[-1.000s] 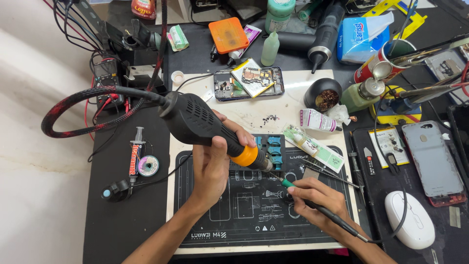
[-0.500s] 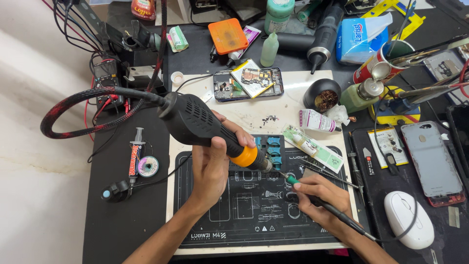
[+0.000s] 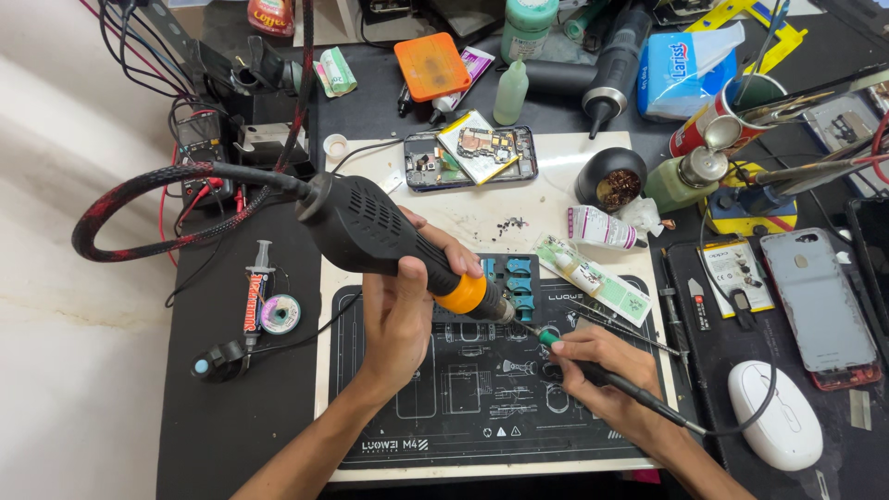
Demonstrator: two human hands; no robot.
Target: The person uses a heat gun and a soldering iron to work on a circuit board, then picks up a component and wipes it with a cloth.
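I am holding the big black hot air gun (image 3: 389, 241) in my left hand (image 3: 403, 315), with my fingers wrapped tight around its handle. Its orange end is pointing down at the dark work mat (image 3: 463, 407) near the front edge of the table (image 3: 231, 417). My right hand (image 3: 602, 370) is pinching a thin green-tipped soldering pen (image 3: 593, 370) like a pencil. Both tips are meeting just beside the blue holder (image 3: 514, 278) on the mat.
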